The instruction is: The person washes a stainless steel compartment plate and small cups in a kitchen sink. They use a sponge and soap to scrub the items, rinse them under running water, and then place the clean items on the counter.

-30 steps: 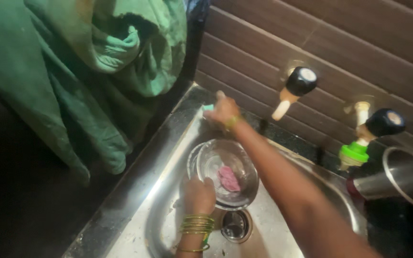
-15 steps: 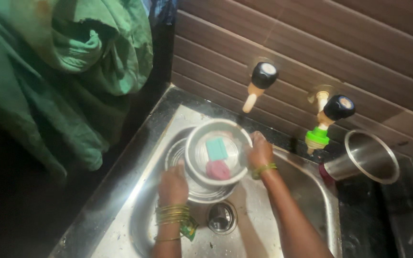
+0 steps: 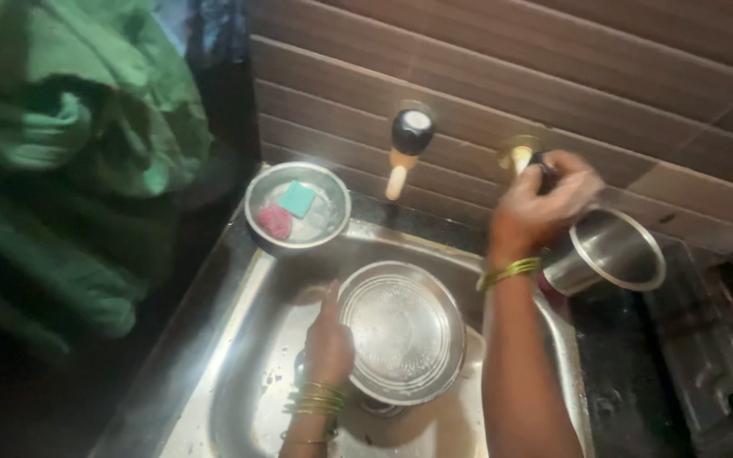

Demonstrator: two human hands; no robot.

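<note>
Brown ribbed tiles (image 3: 485,59) back a steel sink (image 3: 239,356), with green cloth (image 3: 61,170) heaped on the dark counter to the left.

Half a second ago I had both hands on the small bowl, holding it over the basin. That bowl (image 3: 297,206) now sits on the sink's back left corner, off the basin, with the teal sponge (image 3: 298,199) and the pink scrubber (image 3: 275,220) lying side by side inside it. So the scrubbing kit has been parked out of the way, and I read that as the soaping being set aside for the moment.

My right hand (image 3: 540,203) has gone up to the right tap (image 3: 523,159) on the wall. Its fingers are curled over the black knob, wrapping it; motion blur hides how tight the grasp is. I judge that water is about to be wanted, though none shows running from either tap. The left tap (image 3: 407,144) stands untouched between bowl and hand.

My left hand (image 3: 328,339) is down in the basin, fingers together and pointing up, its edge against the rim of the steel plate (image 3: 402,331). The plate lies flat in the middle of the basin, over the drain. Whether the hand holds the rim or only steadies it, I cannot tell.

A steel tumbler (image 3: 617,250) lies tipped on the counter just right of my raised hand.
</note>
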